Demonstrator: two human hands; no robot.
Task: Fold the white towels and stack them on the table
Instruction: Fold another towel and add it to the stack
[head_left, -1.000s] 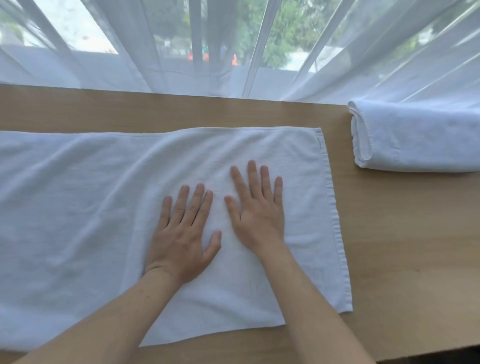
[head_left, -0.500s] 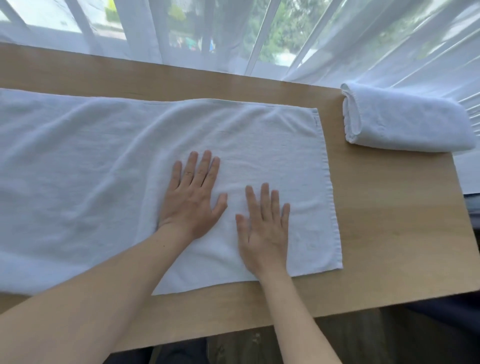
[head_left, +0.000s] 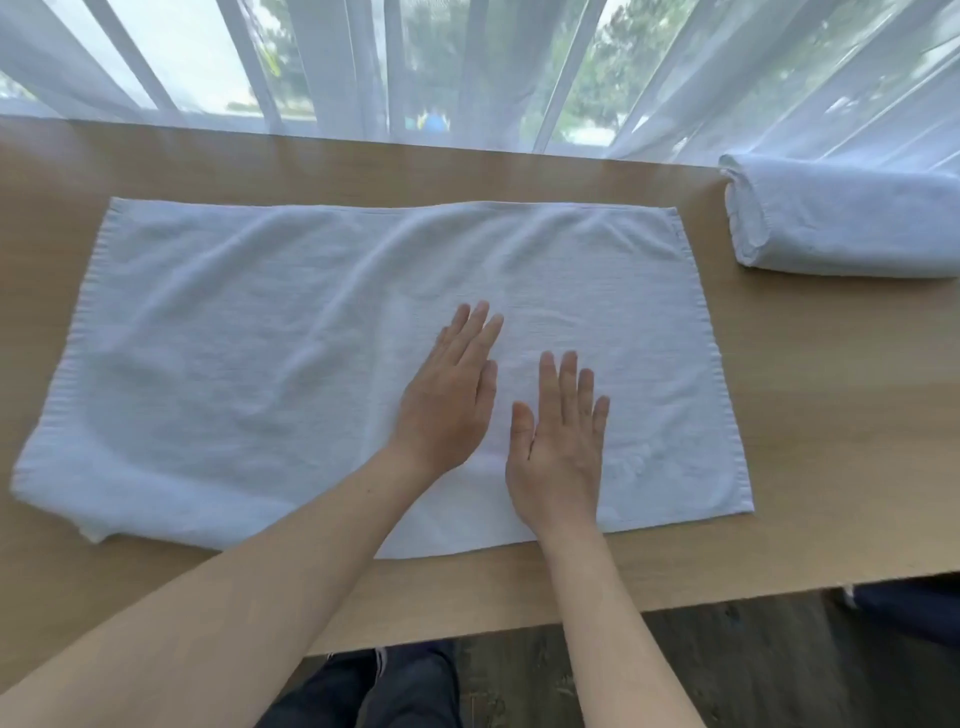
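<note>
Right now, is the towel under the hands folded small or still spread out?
Spread out. The towel lies wide and flat on the table, both hands flat on it; the other towel is already folded.

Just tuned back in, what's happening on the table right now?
A person is working on a white terry towel spread flat on the light wooden table. Both hands lie on its right half with straight fingers: the left hand reaches a little further than the right hand. The towel shows soft wrinkles. One white folded towel already sits at the table's far right corner, by the sheer white curtain.
</note>
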